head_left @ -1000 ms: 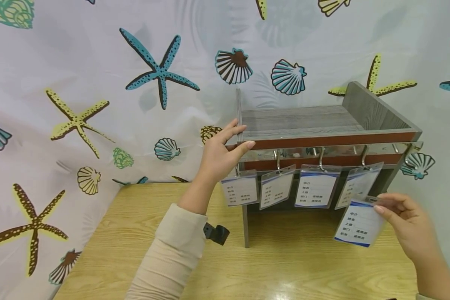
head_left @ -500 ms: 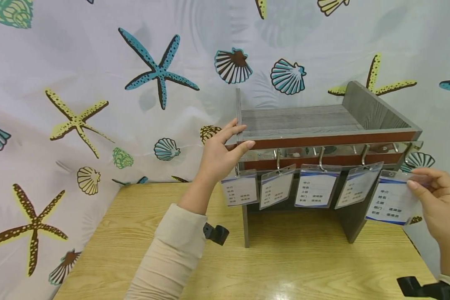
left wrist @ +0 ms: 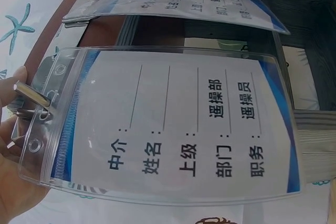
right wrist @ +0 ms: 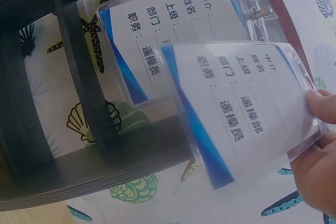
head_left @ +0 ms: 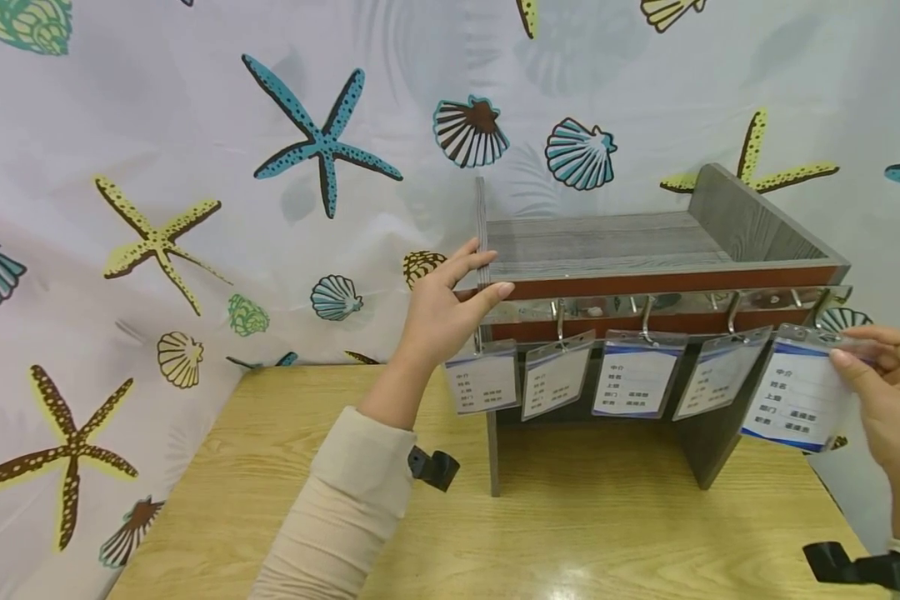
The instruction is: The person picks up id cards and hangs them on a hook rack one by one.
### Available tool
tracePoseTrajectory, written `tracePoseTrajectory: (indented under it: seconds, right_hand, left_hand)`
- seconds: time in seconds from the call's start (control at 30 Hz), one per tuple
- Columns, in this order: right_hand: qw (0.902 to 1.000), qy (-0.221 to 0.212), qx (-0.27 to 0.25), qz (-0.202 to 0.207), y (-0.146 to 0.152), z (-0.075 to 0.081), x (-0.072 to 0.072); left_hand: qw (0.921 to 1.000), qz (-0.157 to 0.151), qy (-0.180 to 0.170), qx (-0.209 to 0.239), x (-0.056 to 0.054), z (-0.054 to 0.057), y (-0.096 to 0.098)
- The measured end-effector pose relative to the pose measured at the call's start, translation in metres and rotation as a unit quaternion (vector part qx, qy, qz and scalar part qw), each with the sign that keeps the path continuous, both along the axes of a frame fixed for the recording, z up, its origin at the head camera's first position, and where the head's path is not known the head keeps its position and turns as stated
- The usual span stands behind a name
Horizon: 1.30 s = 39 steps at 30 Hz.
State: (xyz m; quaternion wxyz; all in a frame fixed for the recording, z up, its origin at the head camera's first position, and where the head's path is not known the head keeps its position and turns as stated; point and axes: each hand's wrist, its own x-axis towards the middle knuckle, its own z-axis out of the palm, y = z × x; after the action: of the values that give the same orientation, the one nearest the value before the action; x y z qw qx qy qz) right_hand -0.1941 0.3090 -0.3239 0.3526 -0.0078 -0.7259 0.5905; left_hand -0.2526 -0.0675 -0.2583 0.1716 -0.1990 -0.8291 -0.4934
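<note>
My left hand (head_left: 446,312) grips the front left corner of a grey wood-grain shelf (head_left: 607,237), its thumb on the front and fingers at the side panel. Along the shelf's front runs a shiny hook rail (head_left: 675,304). Several clear badge holders with white-and-blue cards, such as the middle badge (head_left: 636,375), hang from its hooks. My right hand (head_left: 896,375) pinches another badge (head_left: 791,392) by its upper right corner, close to the rightmost hook (head_left: 821,307). Whether that hook passes through its slot cannot be told. In the right wrist view, the held badge (right wrist: 236,114) overlaps its neighbour.
The shelf stands on a light wooden table (head_left: 270,467), against a white cloth (head_left: 390,50) printed with starfish and shells. An open bay lies beneath the rail between the side panels. Black mounts, including the left mount (head_left: 435,469), stick out at both wrists.
My right hand has carried the badge right and up, from in front of the shelf's right leg to the rightmost hook. My left hand stays on the corner.
</note>
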Motion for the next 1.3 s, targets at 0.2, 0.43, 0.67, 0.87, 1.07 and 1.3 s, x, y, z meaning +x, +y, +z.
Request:
tracePoseTrajectory:
  seconds: [0.2,0.43,0.67,0.87,1.07,1.3]
  right_hand:
    - [0.9979,-0.045,-0.028,-0.036,0.002,0.001,-0.004]
    - [0.9965,-0.062,-0.028,-0.048,0.005,0.001,-0.007]
    - [0.9968,-0.041,-0.051,-0.045,0.006,0.002,-0.010]
    - [0.9930,-0.005,-0.118,-0.006,0.008,0.000,-0.010]
    - [0.9877,0.001,-0.156,0.011,0.010,-0.002,-0.010]
    - [0.9932,-0.005,-0.110,0.036,0.014,-0.007,-0.008]
  left_hand:
    - [1.0000,0.000,-0.002,0.001,0.000,0.001,0.000]
    - [1.0000,-0.003,-0.001,0.005,0.000,0.000,0.000]
    - [1.0000,-0.002,-0.006,0.005,0.001,0.000,0.000]
    - [0.9999,0.000,-0.010,0.007,0.001,0.000,0.000]
    - [0.9999,-0.002,-0.006,0.008,0.001,0.000,0.000]
    - [0.9999,-0.004,-0.001,0.013,0.000,-0.001,0.000]
